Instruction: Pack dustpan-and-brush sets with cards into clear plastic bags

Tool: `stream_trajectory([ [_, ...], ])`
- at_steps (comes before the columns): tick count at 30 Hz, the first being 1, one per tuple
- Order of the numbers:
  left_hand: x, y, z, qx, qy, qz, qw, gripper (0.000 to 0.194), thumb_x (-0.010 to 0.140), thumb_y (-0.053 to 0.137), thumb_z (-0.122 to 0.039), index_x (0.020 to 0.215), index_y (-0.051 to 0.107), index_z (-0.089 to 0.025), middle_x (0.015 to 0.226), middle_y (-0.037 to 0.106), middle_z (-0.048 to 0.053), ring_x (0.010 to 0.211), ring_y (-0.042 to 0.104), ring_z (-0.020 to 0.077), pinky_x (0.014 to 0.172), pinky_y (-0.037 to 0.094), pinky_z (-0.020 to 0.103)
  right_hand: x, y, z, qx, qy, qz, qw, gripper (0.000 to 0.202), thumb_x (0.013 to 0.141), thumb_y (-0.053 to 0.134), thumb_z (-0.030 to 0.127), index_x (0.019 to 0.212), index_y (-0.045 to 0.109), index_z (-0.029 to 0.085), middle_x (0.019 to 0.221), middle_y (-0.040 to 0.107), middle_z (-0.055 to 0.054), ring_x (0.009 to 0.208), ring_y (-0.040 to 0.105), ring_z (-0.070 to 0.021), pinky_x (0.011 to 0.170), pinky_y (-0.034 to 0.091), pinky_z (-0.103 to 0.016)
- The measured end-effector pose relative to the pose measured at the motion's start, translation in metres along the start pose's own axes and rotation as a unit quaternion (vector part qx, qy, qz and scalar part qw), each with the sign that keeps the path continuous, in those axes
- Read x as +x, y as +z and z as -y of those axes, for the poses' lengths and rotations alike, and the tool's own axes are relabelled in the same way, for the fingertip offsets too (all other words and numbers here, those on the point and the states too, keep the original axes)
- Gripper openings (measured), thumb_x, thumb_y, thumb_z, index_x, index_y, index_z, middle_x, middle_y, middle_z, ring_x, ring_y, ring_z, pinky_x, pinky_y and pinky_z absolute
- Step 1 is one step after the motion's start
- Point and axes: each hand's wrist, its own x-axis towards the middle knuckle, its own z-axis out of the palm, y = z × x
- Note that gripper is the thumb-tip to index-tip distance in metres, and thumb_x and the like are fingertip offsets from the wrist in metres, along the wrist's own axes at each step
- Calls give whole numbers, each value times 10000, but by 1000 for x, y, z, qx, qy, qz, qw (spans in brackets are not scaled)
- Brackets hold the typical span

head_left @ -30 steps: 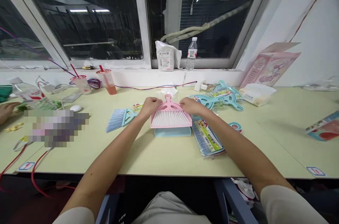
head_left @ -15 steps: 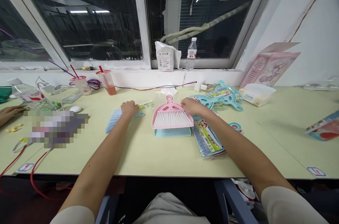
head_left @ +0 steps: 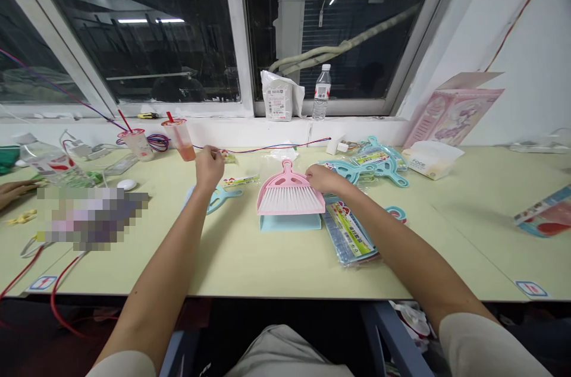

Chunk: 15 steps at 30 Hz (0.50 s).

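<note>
My left hand [head_left: 209, 169] is closed above the table, pinching the end of a small printed wrapper [head_left: 228, 156]. Below it lies a light blue brush [head_left: 218, 198], partly hidden by my wrist. Another printed strip [head_left: 241, 181] rests just right of that brush. My right hand [head_left: 319, 178] grips the right edge of a pink brush [head_left: 289, 200] with white bristles, which sits over a light blue dustpan [head_left: 289, 222]. Packaged blue pieces [head_left: 350, 231] lie under my right forearm, and blue handled pieces [head_left: 375, 166] are piled behind it.
Two cups with red straws, one a drink cup [head_left: 181, 138], stand at the back left. A tissue pack [head_left: 432, 158] and a pink box [head_left: 455, 109] are at the back right. Another person's hand [head_left: 16, 192] rests at the far left.
My left hand has moved up and away from the blue brush and now holds a small wrapper. My right hand has stayed on the pink brush.
</note>
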Motion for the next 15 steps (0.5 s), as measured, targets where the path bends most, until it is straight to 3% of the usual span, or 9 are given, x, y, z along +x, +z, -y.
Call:
stream_trajectory([
  [2,-1,-17,-30,-170,-15,-2,985,237,826,606,-252,1053,606,-182,792,660,56,714,651,204,680,497,311,2,1,-1,5,5,-4,1000,112,799,571,106,703,567,165,707,628,-55,607,519,-138,555,270,-265],
  [4,-11,-29,-62,-303,-28,60,951,317,770,670,-276,1068,609,-184,735,634,22,627,613,162,618,476,278,1,1,0,17,10,-1,1000,75,794,584,108,740,592,159,736,651,-63,615,539,-140,554,283,-259],
  [6,-29,-35,-90,-369,-24,132,919,310,728,717,-288,1008,635,-183,698,624,12,609,600,144,589,449,255,-1,0,0,28,18,0,999,51,797,592,110,781,614,154,766,672,-71,617,555,-142,554,298,-252],
  [10,-71,-25,-118,-293,-46,249,922,227,677,757,-280,858,667,-175,670,655,23,571,565,130,526,367,237,-8,-4,0,47,10,1,999,46,784,654,137,828,643,144,782,692,-69,626,578,-147,563,327,-237],
  [15,-88,-11,-111,-143,-60,299,942,197,658,750,-251,823,663,-189,705,704,32,581,593,155,508,360,250,-5,-5,-4,99,22,17,995,71,786,602,95,738,610,147,636,617,-31,551,540,-136,540,346,-230],
])
